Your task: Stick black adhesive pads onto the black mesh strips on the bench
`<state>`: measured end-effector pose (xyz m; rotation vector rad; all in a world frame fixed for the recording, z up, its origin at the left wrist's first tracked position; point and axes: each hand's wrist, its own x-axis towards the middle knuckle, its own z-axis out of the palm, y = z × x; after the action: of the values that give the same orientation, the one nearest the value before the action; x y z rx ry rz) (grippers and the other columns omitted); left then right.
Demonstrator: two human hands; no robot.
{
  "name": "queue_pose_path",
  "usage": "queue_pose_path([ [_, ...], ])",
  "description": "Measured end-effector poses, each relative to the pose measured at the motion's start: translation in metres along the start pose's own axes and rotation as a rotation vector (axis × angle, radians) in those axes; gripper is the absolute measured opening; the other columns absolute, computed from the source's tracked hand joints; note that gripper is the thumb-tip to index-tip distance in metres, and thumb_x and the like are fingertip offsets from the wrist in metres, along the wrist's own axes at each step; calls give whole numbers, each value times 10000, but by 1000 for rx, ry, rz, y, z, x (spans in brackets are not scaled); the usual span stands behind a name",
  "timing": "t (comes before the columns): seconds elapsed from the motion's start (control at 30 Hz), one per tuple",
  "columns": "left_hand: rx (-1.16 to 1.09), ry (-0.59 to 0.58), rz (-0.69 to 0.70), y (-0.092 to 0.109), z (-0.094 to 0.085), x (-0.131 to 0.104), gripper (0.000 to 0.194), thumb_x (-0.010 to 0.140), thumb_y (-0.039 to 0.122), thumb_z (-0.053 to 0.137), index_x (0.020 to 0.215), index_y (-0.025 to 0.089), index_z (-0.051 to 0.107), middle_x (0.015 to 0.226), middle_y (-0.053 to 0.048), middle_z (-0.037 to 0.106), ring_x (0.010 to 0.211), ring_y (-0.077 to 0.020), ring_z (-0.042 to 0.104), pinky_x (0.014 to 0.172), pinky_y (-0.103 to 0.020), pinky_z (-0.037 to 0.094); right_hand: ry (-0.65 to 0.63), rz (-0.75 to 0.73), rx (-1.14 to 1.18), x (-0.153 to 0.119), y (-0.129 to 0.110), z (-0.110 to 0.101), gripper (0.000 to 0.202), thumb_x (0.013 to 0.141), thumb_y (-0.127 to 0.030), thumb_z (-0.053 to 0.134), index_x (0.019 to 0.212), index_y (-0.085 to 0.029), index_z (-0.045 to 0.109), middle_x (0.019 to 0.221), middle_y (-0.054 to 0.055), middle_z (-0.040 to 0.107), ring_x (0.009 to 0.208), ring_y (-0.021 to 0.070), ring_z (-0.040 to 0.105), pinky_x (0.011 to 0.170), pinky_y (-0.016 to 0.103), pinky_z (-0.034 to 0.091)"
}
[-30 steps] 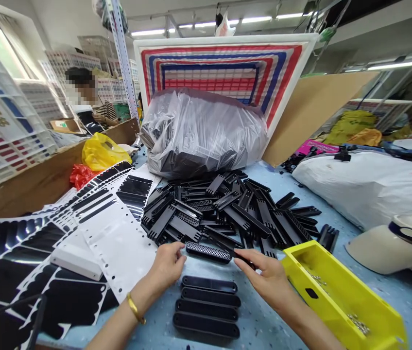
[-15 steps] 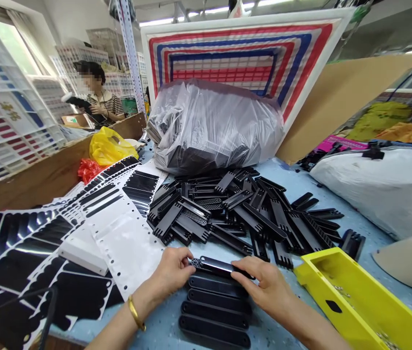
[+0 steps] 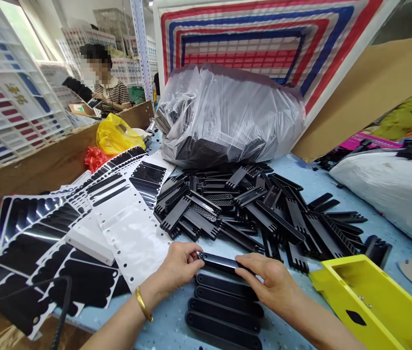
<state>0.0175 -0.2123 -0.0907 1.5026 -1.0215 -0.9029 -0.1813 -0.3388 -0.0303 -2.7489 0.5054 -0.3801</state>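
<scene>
Between my two hands is a long black plastic piece [image 3: 220, 261] with a shiny top face. My left hand [image 3: 184, 262] pinches its left end between thumb and fingers. At its right end, my right hand [image 3: 264, 276] grips it with thumb and index finger. Several similar black strips [image 3: 224, 307] lie in a row on the blue table just below it. Beyond my hands spreads a loose heap of black plastic parts [image 3: 224, 209]. To the left are sheets of black stickers [image 3: 89, 277] and a white sheet with punched edges [image 3: 136, 238].
A yellow tray [image 3: 384, 291] with a few small metal bits stands at the right. Behind the heap sits a large plastic bag [image 3: 228, 116]. A white sack [image 3: 403, 194] lies far right. A person [image 3: 113, 92] works at the back left.
The black piece now shows its shiny face reaching the left fingers, where a patterned end was exposed before. The view has shifted, so the scene sits further right.
</scene>
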Motion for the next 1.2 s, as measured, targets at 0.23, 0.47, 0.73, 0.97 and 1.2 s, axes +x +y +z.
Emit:
queue_pose_path([
  [0.23,-69,5,-53,-3,0,1,181,639,234,599,770,144,687,534,34,537,481,-131,532,490,-234,378,7,-50,-36,4,-4,3,256,902,-215,506,996,-192,743,921,87,759,819,215,717,736,303,596],
  [0.47,-88,2,-68,-2,-1,1,181,641,222,611,778,136,692,524,34,549,471,-125,530,481,-225,376,34,-105,-90,6,-5,6,235,900,-174,507,976,-167,729,882,85,752,788,210,716,708,296,596],
  [0.73,-96,-6,-72,-2,-2,2,175,640,227,616,774,137,683,523,37,546,467,-118,521,471,-220,371,35,-115,-121,7,-6,8,218,886,-151,520,937,-156,732,835,80,745,737,205,706,675,285,585],
  [0.97,-81,-5,-59,-8,-1,3,193,649,226,631,804,135,703,531,33,554,471,-116,533,466,-216,370,68,-136,-142,7,-4,11,213,870,-140,527,889,-149,739,837,106,746,723,223,706,649,297,579],
  [1.2,-139,-25,-101,-1,-6,1,266,656,185,605,890,105,703,569,21,582,482,-114,578,469,-202,414,10,-115,-107,6,-4,10,209,883,-146,526,913,-150,734,850,98,740,742,225,700,660,311,571],
])
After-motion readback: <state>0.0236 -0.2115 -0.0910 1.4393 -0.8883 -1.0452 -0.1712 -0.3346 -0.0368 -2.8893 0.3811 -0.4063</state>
